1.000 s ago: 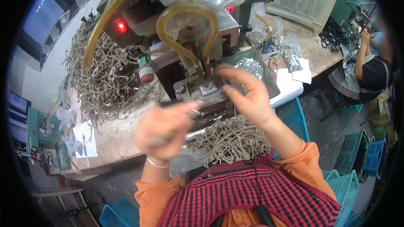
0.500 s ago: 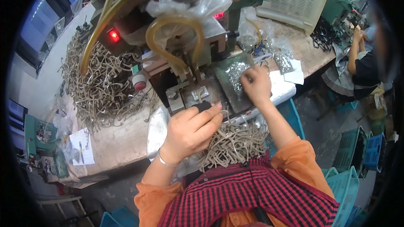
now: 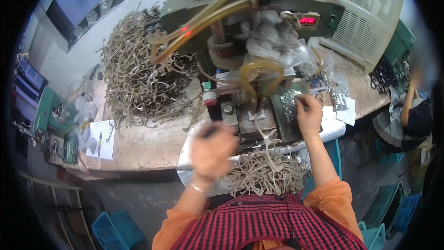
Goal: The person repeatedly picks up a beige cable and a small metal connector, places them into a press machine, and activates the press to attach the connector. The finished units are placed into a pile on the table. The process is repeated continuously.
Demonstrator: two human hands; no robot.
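Note:
My left hand is smeared by motion, to the left of the press bed; a dark patch shows at its fingers, too blurred to identify. With thumb and forefinger bent together, my right hand is at the edge of a dark tray of small shiny metal pieces; anything pinched there is too small to make out. One forked grey-beige strap-like piece stretches from the press die toward me. Its branched end reaches over a pile of similar pieces at the table's front edge.
A larger heap of grey-beige pieces covers the table on the left. Yellowish hoses hang around the press, with a red button beside it. A paper sheet lies left; plastic bags lie right. Another person works far right.
My left hand has moved left, away from the die and the forked piece. My right hand remains by the metal pieces. The whole view has shifted, and things appear further right.

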